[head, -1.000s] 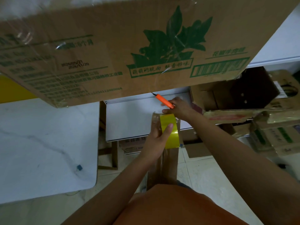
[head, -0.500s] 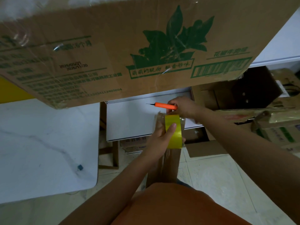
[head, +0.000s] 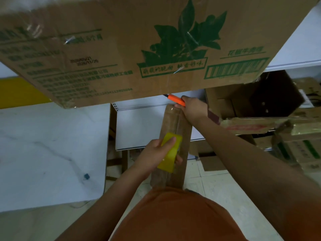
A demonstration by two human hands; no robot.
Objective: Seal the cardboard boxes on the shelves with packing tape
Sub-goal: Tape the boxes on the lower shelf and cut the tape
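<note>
One big printed cardboard box (head: 139, 49) fills my upper view, light and stiff, best held by its edges. Below it I steady one narrow flattened carton (head: 175, 122), stood on end against my body. My left hand (head: 156, 153) grips the single yellow tape roll (head: 171, 152); my right hand (head: 194, 110) holds one orange cutter (head: 175, 100) at the carton's top.

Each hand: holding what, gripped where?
Left hand grips the yellow tape roll around its outer band. Right hand holds the orange cutter by its rear end.
</note>
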